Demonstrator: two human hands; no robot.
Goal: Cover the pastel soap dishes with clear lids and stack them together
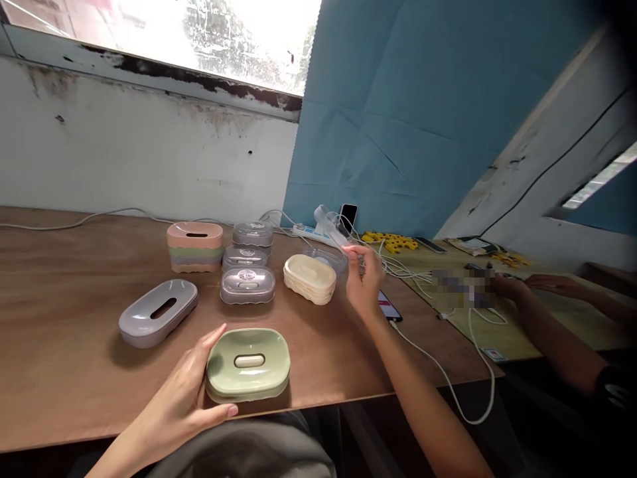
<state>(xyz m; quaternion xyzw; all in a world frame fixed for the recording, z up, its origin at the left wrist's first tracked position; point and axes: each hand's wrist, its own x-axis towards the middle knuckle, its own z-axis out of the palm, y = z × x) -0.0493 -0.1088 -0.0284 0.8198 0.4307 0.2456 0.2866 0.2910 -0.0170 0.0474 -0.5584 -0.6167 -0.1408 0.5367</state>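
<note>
Near the table's front edge sits a green oval soap dish with a slot, through which a pale bar shows. My left hand grips its left end, thumb in front and fingers behind. My right hand pinches a clear plastic lid, tilted up over the table. Close to that hand, a stack of cream soap dish parts stands beside more clear lids. Several finished-looking soap dishes with clear lids stand in the middle. A lilac slotted tray lies to the left.
Pink, green and lilac trays are stacked at the back. Behind my right hand are a power strip, a phone and white cables. Another phone lies nearby. At right, another person's arms reach over the adjoining table.
</note>
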